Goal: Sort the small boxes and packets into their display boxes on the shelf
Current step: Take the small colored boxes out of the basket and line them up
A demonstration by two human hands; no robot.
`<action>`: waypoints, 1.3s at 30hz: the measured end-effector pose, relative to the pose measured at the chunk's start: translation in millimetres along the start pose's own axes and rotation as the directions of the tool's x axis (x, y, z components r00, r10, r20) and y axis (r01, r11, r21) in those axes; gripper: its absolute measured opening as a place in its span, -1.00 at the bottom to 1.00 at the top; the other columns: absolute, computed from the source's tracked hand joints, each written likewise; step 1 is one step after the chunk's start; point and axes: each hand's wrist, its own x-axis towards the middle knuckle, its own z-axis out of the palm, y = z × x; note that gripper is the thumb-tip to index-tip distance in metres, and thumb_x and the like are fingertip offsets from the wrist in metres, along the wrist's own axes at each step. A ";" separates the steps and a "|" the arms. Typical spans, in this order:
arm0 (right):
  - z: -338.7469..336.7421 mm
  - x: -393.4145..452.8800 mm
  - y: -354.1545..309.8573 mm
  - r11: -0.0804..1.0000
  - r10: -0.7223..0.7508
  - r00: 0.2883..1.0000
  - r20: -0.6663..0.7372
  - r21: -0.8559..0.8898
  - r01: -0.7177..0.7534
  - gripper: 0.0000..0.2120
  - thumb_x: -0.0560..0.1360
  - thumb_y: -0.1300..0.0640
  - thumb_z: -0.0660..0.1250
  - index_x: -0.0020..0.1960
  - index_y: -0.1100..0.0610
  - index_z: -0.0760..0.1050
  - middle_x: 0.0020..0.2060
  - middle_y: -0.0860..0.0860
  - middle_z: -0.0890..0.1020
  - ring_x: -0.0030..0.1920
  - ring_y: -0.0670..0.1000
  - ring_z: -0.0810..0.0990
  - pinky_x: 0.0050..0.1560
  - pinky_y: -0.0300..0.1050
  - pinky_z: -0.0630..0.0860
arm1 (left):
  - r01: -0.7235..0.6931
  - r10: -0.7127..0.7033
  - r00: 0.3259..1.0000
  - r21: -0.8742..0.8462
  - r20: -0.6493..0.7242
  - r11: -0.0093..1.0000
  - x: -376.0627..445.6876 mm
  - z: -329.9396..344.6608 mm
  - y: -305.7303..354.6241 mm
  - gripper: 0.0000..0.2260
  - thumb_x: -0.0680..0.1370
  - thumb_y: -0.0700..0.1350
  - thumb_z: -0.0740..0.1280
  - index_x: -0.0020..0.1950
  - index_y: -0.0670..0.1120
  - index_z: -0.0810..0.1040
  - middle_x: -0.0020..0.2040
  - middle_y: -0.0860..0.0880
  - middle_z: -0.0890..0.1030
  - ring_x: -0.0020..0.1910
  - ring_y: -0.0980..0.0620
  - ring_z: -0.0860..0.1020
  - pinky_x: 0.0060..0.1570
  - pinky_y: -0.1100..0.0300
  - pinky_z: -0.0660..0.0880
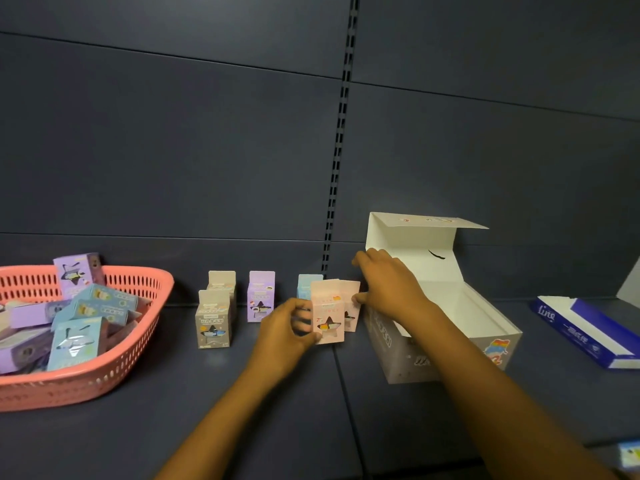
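Two pink boxes upright mid-shelf: front pink box pinched by left hand, rear pink box touched by right hand, grip possibly a thumb pinch, blurred. Just right, open white display box. Far left, pink basket heaped with small boxes.

Dark shelf with pink basket, small boxes, open display box, blue box.
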 end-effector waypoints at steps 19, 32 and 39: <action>-17.0 -30.2 18.1 0.990 0.063 0.994 -0.092 0.135 -0.050 -0.50 0.47 -0.05 0.39 0.34 -0.04 0.30 0.32 -0.04 0.40 0.24 0.01 0.45 0.21 -0.15 0.43 | -0.009 -0.003 0.998 0.183 0.065 0.983 4.7 64.2 -15.9 -0.67 0.41 -0.20 0.52 0.13 -0.11 0.55 -0.05 0.04 0.59 -0.14 0.16 0.56 -0.19 0.51 0.47; -18.2 -13.7 -46.8 0.982 -0.085 0.993 -0.084 0.164 0.098 -0.44 0.48 -0.17 0.32 0.38 0.01 0.26 0.30 -0.03 0.40 0.26 0.03 0.41 0.15 -0.09 0.44 | -0.128 0.247 0.962 0.603 -0.119 0.788 -9.3 -80.7 19.4 -0.62 0.50 0.04 0.38 0.29 0.03 0.44 0.22 0.03 0.52 0.17 -0.01 0.52 0.06 0.08 0.49; -23.7 3.6 -111.5 0.964 -0.176 0.979 -0.099 0.185 0.191 -0.41 0.51 -0.22 0.24 0.41 0.05 0.23 0.32 -0.01 0.39 0.29 0.04 0.37 0.21 -0.06 0.40 | 0.016 0.193 0.967 0.800 -0.164 0.600 -25.8 -177.8 14.4 -0.45 0.52 0.20 0.30 0.41 -0.07 0.36 0.32 -0.11 0.45 0.26 -0.13 0.45 0.21 0.01 0.42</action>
